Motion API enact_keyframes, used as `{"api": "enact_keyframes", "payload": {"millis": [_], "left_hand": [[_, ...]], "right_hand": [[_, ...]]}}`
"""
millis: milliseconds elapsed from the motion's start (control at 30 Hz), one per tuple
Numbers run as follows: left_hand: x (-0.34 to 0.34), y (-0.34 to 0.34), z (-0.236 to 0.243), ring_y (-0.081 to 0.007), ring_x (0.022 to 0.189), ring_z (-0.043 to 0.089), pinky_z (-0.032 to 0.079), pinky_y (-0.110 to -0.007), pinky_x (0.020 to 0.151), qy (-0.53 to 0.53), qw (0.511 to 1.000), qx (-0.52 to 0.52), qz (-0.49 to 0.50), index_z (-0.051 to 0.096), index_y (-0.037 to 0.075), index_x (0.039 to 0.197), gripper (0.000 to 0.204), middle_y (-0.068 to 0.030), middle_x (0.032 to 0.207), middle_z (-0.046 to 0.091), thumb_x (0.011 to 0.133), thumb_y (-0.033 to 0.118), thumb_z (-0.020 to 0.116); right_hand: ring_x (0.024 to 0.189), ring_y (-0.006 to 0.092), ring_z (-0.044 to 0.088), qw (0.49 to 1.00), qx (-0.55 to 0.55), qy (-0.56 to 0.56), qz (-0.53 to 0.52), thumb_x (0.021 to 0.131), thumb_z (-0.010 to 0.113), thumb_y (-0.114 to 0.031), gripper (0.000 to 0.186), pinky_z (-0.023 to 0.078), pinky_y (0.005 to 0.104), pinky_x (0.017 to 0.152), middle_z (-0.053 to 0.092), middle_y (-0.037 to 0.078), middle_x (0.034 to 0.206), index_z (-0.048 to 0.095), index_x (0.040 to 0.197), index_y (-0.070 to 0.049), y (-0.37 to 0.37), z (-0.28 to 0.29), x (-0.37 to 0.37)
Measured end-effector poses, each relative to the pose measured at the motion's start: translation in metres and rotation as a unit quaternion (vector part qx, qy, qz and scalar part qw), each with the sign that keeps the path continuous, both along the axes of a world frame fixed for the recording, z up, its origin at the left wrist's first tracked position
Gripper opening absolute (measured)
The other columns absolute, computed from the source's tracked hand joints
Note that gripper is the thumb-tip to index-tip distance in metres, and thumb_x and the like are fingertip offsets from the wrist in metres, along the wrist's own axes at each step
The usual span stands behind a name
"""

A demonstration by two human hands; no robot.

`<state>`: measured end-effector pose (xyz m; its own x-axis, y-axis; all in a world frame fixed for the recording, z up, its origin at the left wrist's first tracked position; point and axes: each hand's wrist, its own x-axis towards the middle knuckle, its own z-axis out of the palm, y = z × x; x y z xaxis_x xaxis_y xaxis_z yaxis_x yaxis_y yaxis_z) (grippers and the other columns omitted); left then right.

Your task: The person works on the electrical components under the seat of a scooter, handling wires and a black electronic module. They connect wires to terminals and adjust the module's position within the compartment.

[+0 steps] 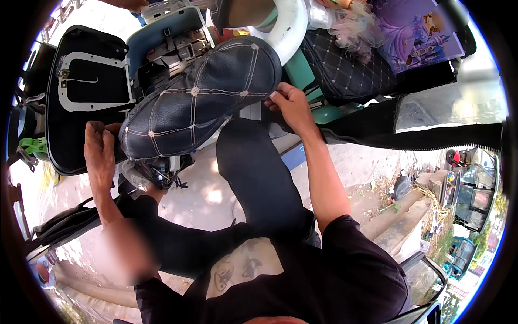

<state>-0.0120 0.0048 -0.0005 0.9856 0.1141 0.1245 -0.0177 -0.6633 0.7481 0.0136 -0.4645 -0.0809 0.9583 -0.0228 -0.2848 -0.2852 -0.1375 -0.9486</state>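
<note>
A black leather seat cushion (194, 100) with pale cross stitching lies slantwise before me, over an open compartment. At its right end my right hand (291, 108) pinches the edge between thumb and fingers. My left hand (100, 148) is curled closed beside the cushion's left end; what its fingers grip is hidden. Behind that hand stands a raised black panel (81, 124) with a white metal frame (67, 100) on it. Wiring and mechanical parts (181, 54) show in the grey-blue compartment (137, 38) beyond the cushion.
A white curved tube (291, 32) rises behind the cushion. To the right are a black quilted pad (345, 67), a purple printed bag (415, 38) and a clear zippered sheet (448, 110). Loose wires (167, 173) hang below the cushion. Parked vehicles (477, 189) stand far right.
</note>
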Motion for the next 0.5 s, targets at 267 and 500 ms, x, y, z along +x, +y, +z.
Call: {"api": "enact_keyframes", "payload": {"millis": [267,500], "left_hand": [[-0.032,0.017,-0.021,-0.0084,0.083,0.046,0.041,-0.024,0.076,-0.078,0.997,0.006,-0.029,0.051,-0.001,0.109,0.01,-0.0037,0.09,0.054,0.111,0.009,0.049],[-0.037,0.016,-0.022,-0.0079,0.075,0.047,0.044,-0.024,0.07,-0.023,0.998,-0.013,0.054,0.05,0.0,0.103,0.003,-0.0047,0.088,0.062,0.104,0.001,0.048]], "right_hand": [[0.125,0.0412,0.069,0.964,-0.227,0.093,-0.106,0.083,0.088,-0.04,0.09,0.053,0.0427,0.106,0.067,0.034,0.134,0.052,0.148,0.011,0.027,-0.235,0.005],[0.149,0.0486,0.042,0.916,-0.336,0.214,-0.05,0.073,0.094,-0.044,0.13,0.044,0.0518,0.119,0.038,0.034,0.163,0.019,0.163,0.01,0.071,-0.255,0.037]]}}
